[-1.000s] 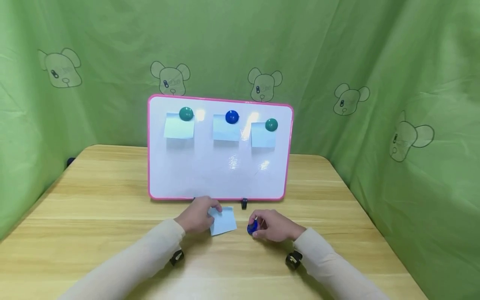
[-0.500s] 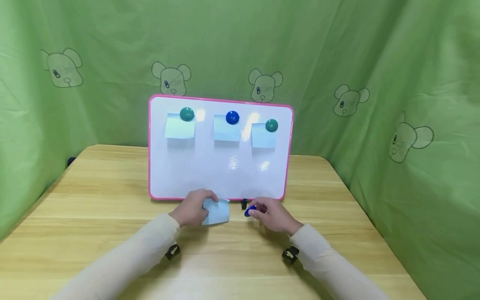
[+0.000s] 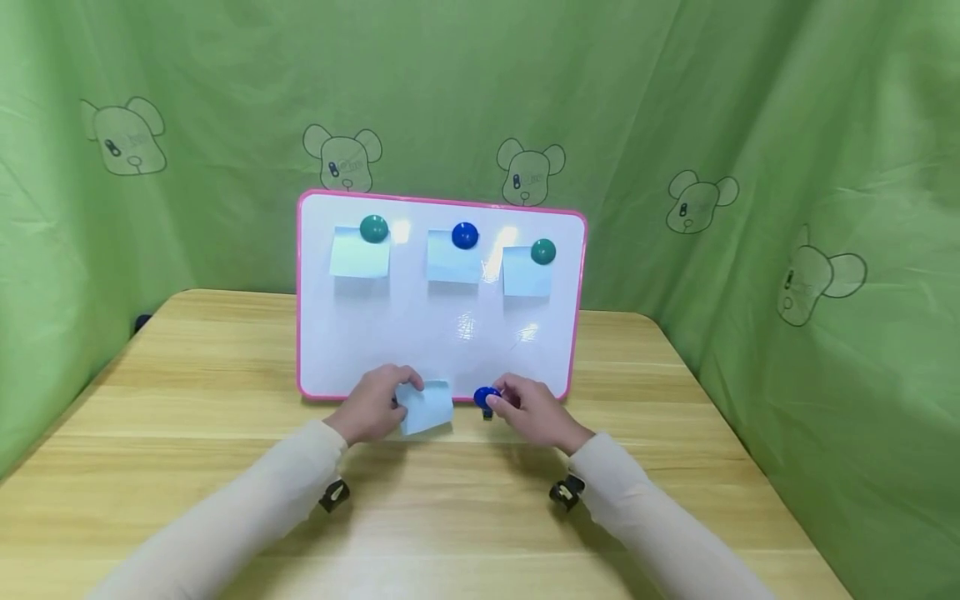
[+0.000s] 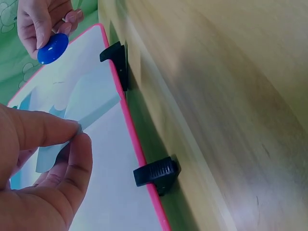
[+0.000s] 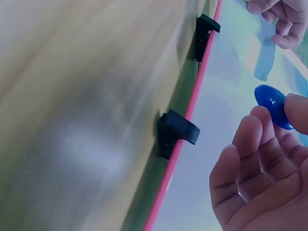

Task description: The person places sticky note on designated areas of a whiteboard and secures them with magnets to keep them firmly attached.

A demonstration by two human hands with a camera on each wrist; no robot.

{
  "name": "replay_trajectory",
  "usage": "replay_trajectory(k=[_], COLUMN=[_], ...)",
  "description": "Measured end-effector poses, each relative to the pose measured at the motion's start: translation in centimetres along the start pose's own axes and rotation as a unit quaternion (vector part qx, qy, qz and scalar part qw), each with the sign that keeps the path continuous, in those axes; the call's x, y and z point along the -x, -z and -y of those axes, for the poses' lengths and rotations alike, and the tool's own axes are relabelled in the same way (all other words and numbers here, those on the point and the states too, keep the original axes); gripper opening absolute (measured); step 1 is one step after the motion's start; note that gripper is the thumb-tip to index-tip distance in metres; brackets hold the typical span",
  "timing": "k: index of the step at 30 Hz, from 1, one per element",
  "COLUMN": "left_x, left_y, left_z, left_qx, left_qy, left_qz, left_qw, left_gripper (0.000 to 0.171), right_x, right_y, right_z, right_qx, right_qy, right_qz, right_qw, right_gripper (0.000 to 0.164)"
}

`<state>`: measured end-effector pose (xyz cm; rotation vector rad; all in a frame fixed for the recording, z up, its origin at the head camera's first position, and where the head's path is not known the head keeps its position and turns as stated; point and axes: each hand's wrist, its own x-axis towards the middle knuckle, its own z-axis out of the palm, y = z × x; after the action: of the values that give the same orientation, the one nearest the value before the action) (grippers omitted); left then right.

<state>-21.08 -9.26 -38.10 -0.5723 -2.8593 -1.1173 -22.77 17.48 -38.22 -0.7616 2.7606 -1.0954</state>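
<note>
My left hand (image 3: 372, 403) pinches a light blue sticky note (image 3: 427, 408) by its left side, in front of the whiteboard's lower edge. In the left wrist view the note (image 4: 46, 158) bends between thumb and finger. A round blue magnet (image 3: 487, 397) is pinched between the thumb and fingers of my right hand (image 3: 536, 412), just right of the note. The whiteboard (image 3: 420, 342) has a pink frame and stands upright. Across its upper part hang three sticky notes, one under a green magnet (image 3: 374, 228), one under a blue magnet (image 3: 465, 235), one under another green magnet (image 3: 543, 251).
Black clip feet (image 4: 159, 174) support the board's bottom edge on the wooden table (image 3: 450, 525). Green curtains (image 3: 420, 75) printed with bear heads surround the table at the back and sides. Each wrist wears a black camera mount (image 3: 567, 492).
The left hand has lifted the sticky note off the table and carried it forward and left towards the board. The right hand has raised the blue magnet forward and slightly left.
</note>
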Motion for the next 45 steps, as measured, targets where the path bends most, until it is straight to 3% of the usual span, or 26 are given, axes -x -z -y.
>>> replay_trajectory(k=[5,12,17,26,37,45], left_x=[0.1,0.1,0.2,0.1,0.7,0.6], left_y=[0.5,0.9,1.3,2.0,3.5,5.0], left_z=[-0.1,0.3,0.6,0.8,2.8,3.8], left_qx=[0.011,0.011,0.013,0.025,0.050,0.046], left_qy=[0.017,-0.009,-0.009,0.021,0.024,0.047], left_qz=[0.005,-0.022,-0.035,-0.044,-0.090,-0.098], left_qw=[0.9998,0.9997,0.9993,0.9985,0.9944,0.9930], left_gripper=[0.029,0.028,0.030,0.031,0.029,0.028], right_x=[-0.6,-1.6,-2.4,-3.9,-4.8,-5.2], right_y=[0.3,0.5,0.3,-0.3,-1.2,-1.7], right_z=[0.6,1.3,1.9,2.6,2.9,2.9], right_qx=[-0.009,-0.010,-0.010,-0.017,-0.022,-0.025], right_qy=[0.001,0.008,0.004,0.004,0.007,0.016], right_qz=[-0.005,-0.016,-0.014,-0.034,-0.051,-0.057], right_qw=[1.000,1.000,1.000,0.999,0.998,0.998], right_gripper=[0.011,0.011,0.011,0.012,0.012,0.011])
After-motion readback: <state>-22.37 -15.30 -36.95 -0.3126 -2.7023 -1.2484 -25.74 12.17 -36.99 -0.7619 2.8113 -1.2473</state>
